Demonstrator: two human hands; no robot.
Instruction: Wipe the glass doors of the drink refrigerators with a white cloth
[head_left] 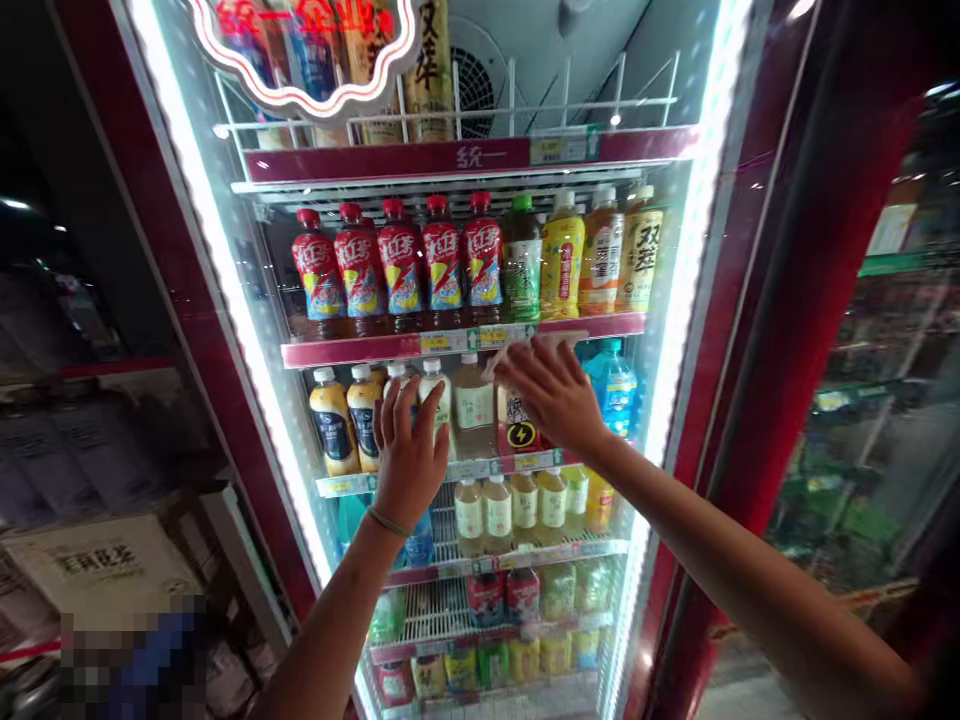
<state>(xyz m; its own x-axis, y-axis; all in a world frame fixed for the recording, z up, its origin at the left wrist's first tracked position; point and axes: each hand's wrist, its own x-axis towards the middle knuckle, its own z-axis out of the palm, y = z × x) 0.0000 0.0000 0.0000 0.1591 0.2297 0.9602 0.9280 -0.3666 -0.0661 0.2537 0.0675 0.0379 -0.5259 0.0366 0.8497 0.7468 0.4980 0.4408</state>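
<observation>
Clear straight in front of the pale bottle [474,405], between left hand [411,440] and right hand [551,390]. Crowded on its left by the white bottle [436,385], on its right by the lightning bottle [523,433], half covered by right hand. Barred just above it by the upper shelf edge [375,348] and a close row of red bottles [402,265]. Barred just below by the lower shelf edge [517,463]. Passable below-left of it, over the bare rack [444,525] between a blue bottle [420,540] and small bottles [498,510]. Fenced far above it by the wire rail [512,95], with room behind.
</observation>
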